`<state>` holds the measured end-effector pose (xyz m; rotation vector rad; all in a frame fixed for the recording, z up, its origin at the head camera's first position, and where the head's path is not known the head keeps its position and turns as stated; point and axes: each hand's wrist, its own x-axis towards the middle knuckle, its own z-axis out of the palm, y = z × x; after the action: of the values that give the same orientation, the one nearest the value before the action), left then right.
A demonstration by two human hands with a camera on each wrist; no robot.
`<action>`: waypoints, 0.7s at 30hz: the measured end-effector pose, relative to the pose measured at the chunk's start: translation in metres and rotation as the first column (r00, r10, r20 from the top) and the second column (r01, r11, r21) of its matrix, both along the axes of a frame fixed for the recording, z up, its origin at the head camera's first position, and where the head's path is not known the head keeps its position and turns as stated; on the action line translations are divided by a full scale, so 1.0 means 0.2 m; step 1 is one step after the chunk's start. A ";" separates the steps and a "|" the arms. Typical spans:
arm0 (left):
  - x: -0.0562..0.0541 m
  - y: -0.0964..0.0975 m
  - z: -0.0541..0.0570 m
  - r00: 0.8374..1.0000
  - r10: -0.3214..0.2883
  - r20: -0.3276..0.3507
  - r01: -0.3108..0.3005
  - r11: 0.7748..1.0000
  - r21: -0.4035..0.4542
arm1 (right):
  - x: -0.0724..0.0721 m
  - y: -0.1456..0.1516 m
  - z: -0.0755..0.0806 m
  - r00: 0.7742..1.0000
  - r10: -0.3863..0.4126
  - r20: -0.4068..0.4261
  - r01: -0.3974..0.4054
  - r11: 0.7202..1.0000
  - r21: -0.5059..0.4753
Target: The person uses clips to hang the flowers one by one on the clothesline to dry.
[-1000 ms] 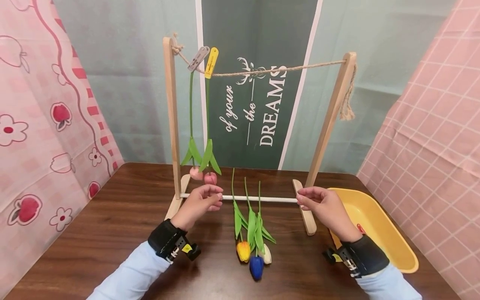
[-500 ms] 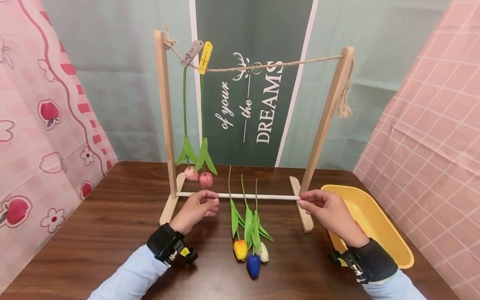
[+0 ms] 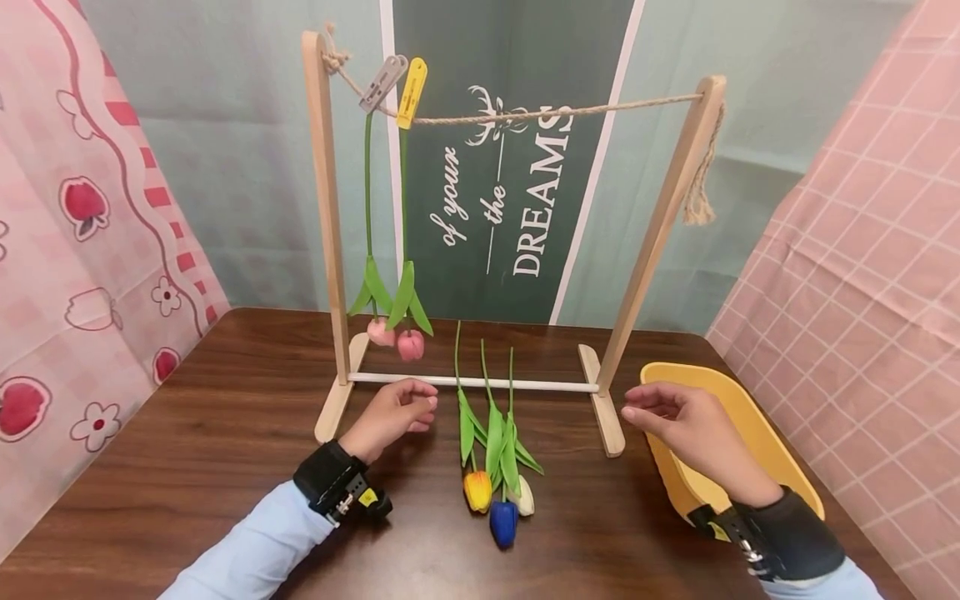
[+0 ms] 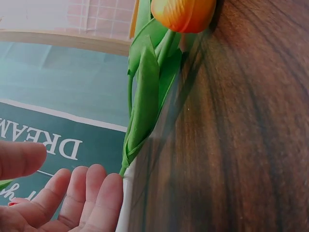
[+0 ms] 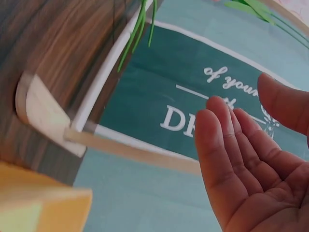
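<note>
My left hand (image 3: 393,418) hovers left of the loose tulips, its fingers relaxed and holding nothing. Over the near edge of the yellow tray (image 3: 780,454) is my right hand (image 3: 693,425), with thumb and fingers apart and nothing between them. On the table lie a yellow-orange tulip (image 3: 477,492), a blue tulip (image 3: 504,523) and a white tulip (image 3: 525,498), stems pointing away. Two pink tulips hang head down from the rope (image 3: 525,117): a pale one (image 3: 381,332) under a grey clothespin (image 3: 383,84) and a darker one (image 3: 410,345) under a yellow clothespin (image 3: 412,93).
The rope runs between a left wooden post (image 3: 327,208) and a right wooden post (image 3: 660,242). A white rod (image 3: 555,386) joins their feet low over the brown table (image 3: 247,400). Behind stands a printed backdrop; pink cloths hang at both sides.
My right hand has moved right, from beside the stand's right foot to over the tray. The left hand stays nearly in place. The tulips have not been moved.
</note>
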<state>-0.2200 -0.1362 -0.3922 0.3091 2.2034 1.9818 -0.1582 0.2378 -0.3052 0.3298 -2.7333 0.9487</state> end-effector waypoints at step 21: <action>-0.02 0.00 -0.01 0.999 0.020 0.032 -0.019 1.000 -0.005 | -0.21 0.44 0.07 0.994 -0.020 0.108 -0.011 0.959 0.285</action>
<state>-0.2236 -0.1360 -0.3948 0.2545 2.1994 1.9773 -0.1999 0.3264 -0.2914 0.3287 -2.9738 0.5847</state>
